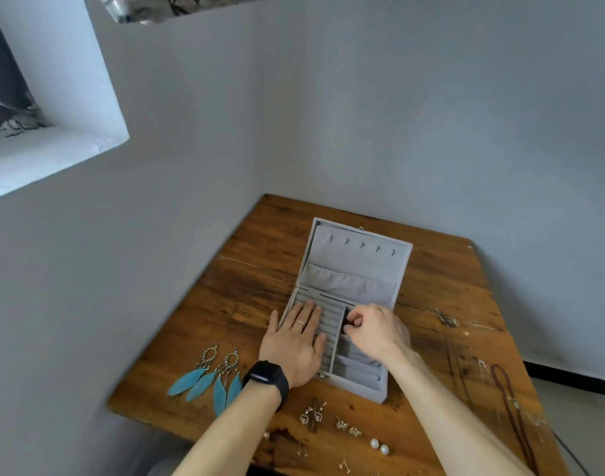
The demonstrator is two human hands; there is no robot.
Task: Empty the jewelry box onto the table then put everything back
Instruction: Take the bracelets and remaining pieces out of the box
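A grey velvet jewelry box (357,381) lies open on the wooden table (246,286), its lid (356,259) tilted back. My left hand (296,341) rests flat with straight fingers on the ring rolls at the box's left side. Over a far right compartment, my right hand (371,326) curls its fingers around a small dark red item (348,325), mostly hidden. Blue feather earrings (208,379) lie left of the box. Small silver earrings (313,415), pearl studs (379,446) and a dark red cord necklace (507,396) lie on the table in front and to the right.
The table stands in a corner between two grey walls. A window recess (53,132) is high on the left. A thin chain (445,319) lies right of the box. The table's near and right edges run close to the jewelry.
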